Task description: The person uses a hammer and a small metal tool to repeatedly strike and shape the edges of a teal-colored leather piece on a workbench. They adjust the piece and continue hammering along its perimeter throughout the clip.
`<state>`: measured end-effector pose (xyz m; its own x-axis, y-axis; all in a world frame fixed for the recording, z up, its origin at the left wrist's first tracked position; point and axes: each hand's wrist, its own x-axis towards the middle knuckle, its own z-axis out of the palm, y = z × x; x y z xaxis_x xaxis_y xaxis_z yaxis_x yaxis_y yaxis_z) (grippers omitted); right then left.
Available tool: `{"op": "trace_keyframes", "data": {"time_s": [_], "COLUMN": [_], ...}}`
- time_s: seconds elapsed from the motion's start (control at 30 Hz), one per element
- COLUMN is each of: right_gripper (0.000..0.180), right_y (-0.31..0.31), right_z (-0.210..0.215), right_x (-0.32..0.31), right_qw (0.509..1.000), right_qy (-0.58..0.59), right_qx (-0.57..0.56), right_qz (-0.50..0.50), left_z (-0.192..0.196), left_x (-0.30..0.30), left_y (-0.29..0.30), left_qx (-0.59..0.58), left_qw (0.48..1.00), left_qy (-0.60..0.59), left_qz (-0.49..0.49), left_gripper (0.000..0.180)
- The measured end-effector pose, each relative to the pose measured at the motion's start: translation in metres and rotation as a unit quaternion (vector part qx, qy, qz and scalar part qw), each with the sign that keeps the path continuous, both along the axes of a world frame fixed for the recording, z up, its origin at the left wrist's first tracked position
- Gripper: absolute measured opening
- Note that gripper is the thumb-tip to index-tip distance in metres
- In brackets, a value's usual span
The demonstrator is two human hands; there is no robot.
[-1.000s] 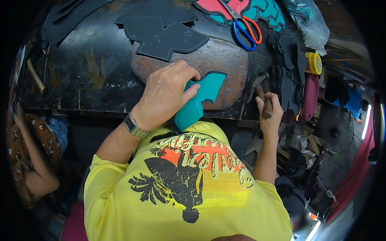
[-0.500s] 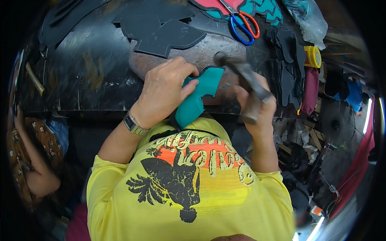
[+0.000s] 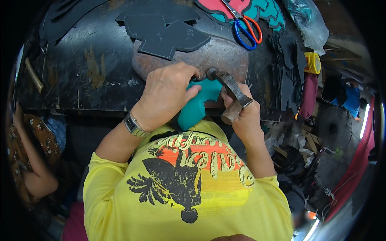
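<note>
My left hand (image 3: pixel 167 94) pinches the upper left edge of a teal cut piece with a dark edge (image 3: pixel 195 110). Part of that piece lies over a worn brown slab (image 3: pixel 233 52) on the bench, and its lower end hangs past the bench edge toward my shirt. In my right hand (image 3: pixel 245 116) is a hammer (image 3: pixel 233 86), gripped by its wooden handle. The round hammer head is at the top edge of the teal piece, close to my left fingertips. Whether it touches the piece I cannot tell.
Black cut pieces (image 3: pixel 169 38) lie just beyond my hands. Scissors with blue and red handles (image 3: pixel 247 34) rest by pink and teal pieces (image 3: pixel 263 12). Stacked black pieces (image 3: pixel 285 68) and a yellow container (image 3: pixel 311 63) stand at right. Another person's arm (image 3: pixel 38 168) shows at left.
My right hand has moved left and the hammer head has come down to the top edge of the teal piece. My left hand keeps its hold on the piece.
</note>
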<state>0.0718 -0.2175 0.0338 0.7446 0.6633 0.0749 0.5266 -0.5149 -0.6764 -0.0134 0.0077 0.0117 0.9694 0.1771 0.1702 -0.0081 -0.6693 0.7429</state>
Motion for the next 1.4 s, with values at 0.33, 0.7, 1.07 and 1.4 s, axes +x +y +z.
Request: {"op": "trace_keyframes", "data": {"time_s": [0.33,0.7,1.07,1.4], "right_gripper": [0.029,0.036,0.039,0.030], "right_y": [-0.002,-0.008,0.001,-0.013], "right_z": [-0.009,-0.002,0.008,0.018], "right_x": [-0.002,-0.005,-0.014,-0.010], "right_qw": [0.998,0.989,0.995,0.998], "right_qy": [0.057,-0.007,-0.060,0.023], "right_qx": [0.031,0.145,0.071,0.031], "right_qz": [-0.009,-0.033,-0.022,-0.045], "left_z": [-0.008,-0.008,-0.012,-0.018], "left_x": [-0.007,-0.013,-0.013,-0.015], "left_y": [-0.004,-0.006,-0.008,-0.009], "left_qx": [-0.033,-0.013,0.001,-0.013], "left_qw": [0.999,0.999,0.997,0.995], "left_qy": [-0.036,-0.045,-0.083,-0.103], "left_qz": [-0.015,-0.011,-0.008,-0.005], "left_gripper": [0.021,0.024,0.024,0.026]}}
